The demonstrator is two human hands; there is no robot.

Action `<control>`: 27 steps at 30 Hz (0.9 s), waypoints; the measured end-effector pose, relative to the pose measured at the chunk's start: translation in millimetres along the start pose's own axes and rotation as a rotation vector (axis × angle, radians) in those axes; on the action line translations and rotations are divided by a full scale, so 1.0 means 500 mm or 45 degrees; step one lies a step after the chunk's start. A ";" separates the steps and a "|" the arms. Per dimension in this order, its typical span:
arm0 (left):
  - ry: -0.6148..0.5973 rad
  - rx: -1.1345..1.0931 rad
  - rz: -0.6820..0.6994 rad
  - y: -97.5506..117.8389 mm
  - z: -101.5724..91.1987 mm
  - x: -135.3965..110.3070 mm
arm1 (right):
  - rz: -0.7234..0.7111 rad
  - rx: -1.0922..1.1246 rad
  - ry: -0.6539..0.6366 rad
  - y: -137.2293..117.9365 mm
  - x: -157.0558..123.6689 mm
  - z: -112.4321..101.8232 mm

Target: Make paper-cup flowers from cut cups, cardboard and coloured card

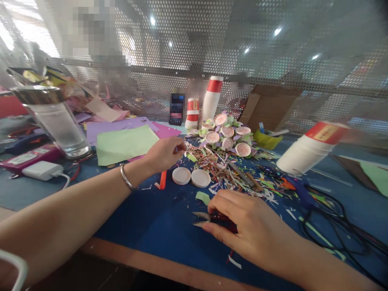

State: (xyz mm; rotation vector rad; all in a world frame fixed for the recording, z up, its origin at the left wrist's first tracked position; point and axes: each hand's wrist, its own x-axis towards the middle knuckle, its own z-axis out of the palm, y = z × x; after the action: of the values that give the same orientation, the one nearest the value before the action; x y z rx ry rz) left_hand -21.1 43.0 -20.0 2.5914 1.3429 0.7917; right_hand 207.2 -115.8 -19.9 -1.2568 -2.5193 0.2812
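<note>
My right hand (239,220) is wrapped round a pair of scissors (202,219) with dark red handles, their short blades parted and pointing left over the blue tabletop. Just beyond the blades lies a small green paper piece (203,197). My left hand (166,154), with a silver bangle on the wrist, reaches toward the edge of a heap of paper scraps (212,161). Its fingers are curled together, and whatever they may hold is hidden. Between the hands sit two white round discs (200,178), side by side, near an orange stick (163,180).
Decorated cup-bottom pieces (227,131) are piled behind the scraps. Stacked paper cups (312,147) lean at right, near a blue glue gun (303,194) with black cable. Left stand a glass of water (60,125) and coloured paper sheets (124,143). A phone (177,109) leans behind.
</note>
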 end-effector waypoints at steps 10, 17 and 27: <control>-0.300 0.168 0.162 0.022 0.028 0.049 | -0.039 -0.015 -0.084 0.007 0.007 0.002; -0.288 0.194 0.185 0.068 0.011 0.106 | -0.080 -0.014 -0.055 0.009 0.002 0.002; -0.531 0.005 0.178 0.072 0.002 0.129 | -0.071 0.019 -0.120 0.008 0.004 -0.008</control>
State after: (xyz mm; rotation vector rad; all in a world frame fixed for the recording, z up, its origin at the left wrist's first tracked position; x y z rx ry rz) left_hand 36.0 72.3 16.8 2.6736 1.0514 0.2360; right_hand 210.7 -111.6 -17.0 -1.1917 -2.6219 0.3528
